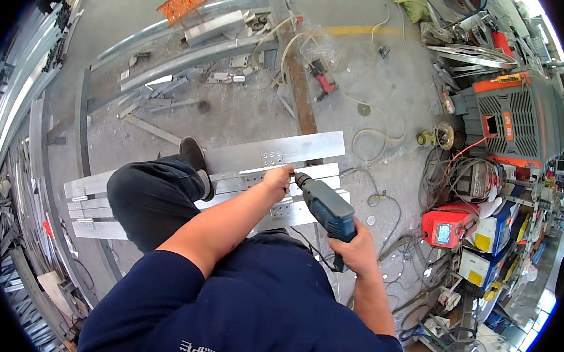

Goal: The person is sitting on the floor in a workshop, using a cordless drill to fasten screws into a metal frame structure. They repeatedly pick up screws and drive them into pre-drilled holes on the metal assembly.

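My right hand (357, 248) is wrapped around the grip of a dark teal power drill (327, 205), whose cord trails from the handle. The drill's chuck points up and left, toward my left hand (278, 181). With its fingers closed, my left hand is right at the drill's tip; what it pinches there is too small to make out. Beneath both hands lie long silver metal profiles (310, 146), side by side. A hinge-like plate with holes (272, 158) sits on them beyond my left hand. My left leg (156, 196) is bent over the profiles.
Grey steel beams and offcuts (170, 96) lie on the floor ahead, near an orange stand (179, 3). A red power tool (321, 79) and loose hoses lie farther off. At right stand a large grey-orange machine (505, 119), a red unit with a screen (447, 227) and tangled cables.
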Action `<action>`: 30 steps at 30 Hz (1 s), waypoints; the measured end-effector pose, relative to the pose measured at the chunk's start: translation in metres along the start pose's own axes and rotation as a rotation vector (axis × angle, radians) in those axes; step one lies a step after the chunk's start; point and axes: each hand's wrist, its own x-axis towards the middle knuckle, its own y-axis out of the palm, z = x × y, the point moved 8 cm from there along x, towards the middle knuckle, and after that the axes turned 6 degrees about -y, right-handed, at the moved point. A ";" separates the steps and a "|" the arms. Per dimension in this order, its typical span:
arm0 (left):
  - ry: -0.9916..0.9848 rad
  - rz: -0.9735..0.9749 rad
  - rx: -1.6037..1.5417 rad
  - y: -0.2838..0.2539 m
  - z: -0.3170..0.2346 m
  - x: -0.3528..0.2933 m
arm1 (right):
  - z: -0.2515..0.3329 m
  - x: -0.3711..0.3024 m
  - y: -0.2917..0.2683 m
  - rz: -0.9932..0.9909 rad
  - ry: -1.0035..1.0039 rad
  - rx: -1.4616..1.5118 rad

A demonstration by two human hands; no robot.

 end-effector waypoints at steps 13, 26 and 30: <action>-0.232 -0.014 -0.479 -0.032 0.064 0.175 | -0.010 0.129 0.092 0.329 -0.079 -0.750; -0.216 0.048 -0.604 -0.032 0.022 0.170 | -0.006 0.184 0.113 0.385 -0.110 -0.810; -0.232 0.014 -0.561 -0.038 0.033 0.177 | -0.002 0.185 0.114 0.411 -0.077 -0.834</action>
